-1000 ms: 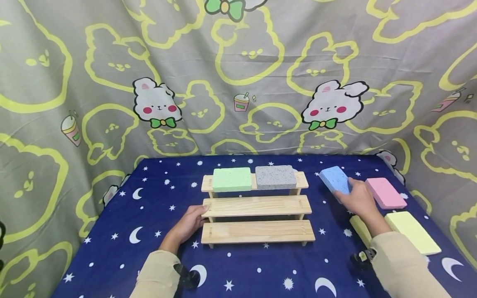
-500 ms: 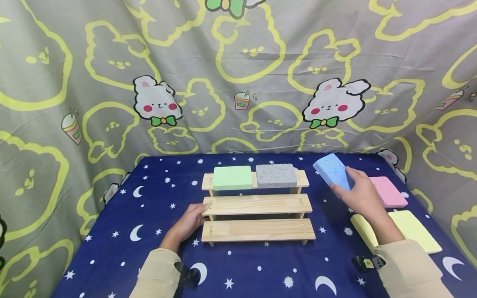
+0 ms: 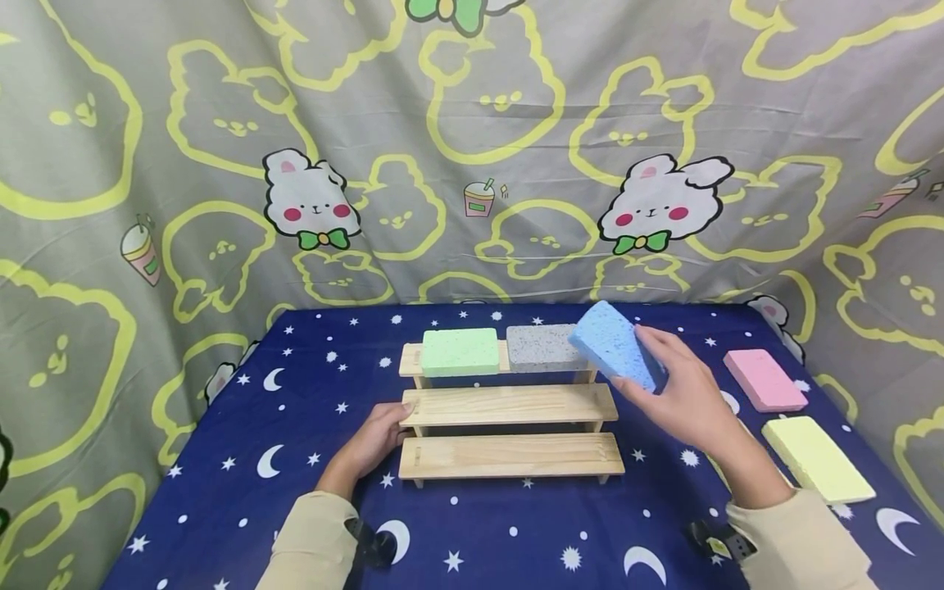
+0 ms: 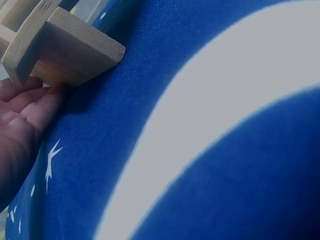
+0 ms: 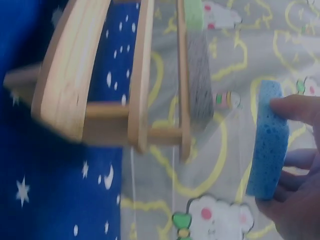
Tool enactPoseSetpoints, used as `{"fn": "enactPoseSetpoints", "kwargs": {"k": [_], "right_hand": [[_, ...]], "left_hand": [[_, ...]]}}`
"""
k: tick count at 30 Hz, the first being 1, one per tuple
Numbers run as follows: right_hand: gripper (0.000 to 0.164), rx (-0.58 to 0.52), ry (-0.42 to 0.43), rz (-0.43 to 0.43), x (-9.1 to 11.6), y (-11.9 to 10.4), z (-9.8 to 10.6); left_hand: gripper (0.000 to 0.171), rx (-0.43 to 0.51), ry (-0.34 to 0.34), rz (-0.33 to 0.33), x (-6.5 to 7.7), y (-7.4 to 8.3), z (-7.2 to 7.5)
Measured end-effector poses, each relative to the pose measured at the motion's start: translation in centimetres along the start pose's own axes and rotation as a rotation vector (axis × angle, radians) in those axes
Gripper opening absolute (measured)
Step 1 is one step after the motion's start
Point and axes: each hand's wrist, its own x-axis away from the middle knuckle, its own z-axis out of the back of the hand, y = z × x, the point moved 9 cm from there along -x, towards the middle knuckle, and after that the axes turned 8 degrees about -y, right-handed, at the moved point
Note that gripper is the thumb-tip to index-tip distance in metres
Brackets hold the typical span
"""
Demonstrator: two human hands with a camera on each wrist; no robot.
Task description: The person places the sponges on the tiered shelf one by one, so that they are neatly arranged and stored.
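Observation:
A three-step wooden display rack stands on the dark blue cloth. My left hand holds the left end of its middle step, thumb on top and fingers underneath; the left wrist view shows those fingers against the wood. In my right hand is a blue sponge, pinched between thumb and fingers, tilted and raised off the cloth. It overlaps the right end of the top step in the head view. A green sponge and a grey sponge lie side by side on that step.
To the right on the cloth lie a pink sponge and a pale yellow sponge. The right forearm passes close to the yellow one. A patterned grey curtain hangs behind the table.
The right hand has lifted the blue sponge from the right side and carried it left to the top step's right end. The left hand has stayed on the rack.

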Motion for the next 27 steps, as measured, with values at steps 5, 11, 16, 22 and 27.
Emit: {"fn": "enactPoseSetpoints", "kwargs": {"k": [5,11,16,22,27], "right_hand": [[0.070,-0.027,0.016,0.187,0.4,-3.1,-1.0],[0.069,-0.078,-0.122,0.315,0.8,-5.5,-3.9],[0.069,-0.079,-0.307,0.338,0.8,-6.9,-7.4],[0.069,-0.042,-0.418,0.365,0.0,-8.0,-10.9],[0.069,-0.011,-0.476,0.359,-1.1,-8.5,-13.4]], "left_hand": [[0.053,0.001,0.000,-0.001,0.1,0.0,0.0],[0.052,0.032,0.015,0.000,0.1,0.1,0.1],[0.051,0.035,0.025,-0.002,0.1,-0.1,0.2],[0.051,0.036,0.021,-0.001,0.0,-0.3,0.2],[0.052,0.038,0.024,-0.004,0.0,-0.4,0.2]]}}
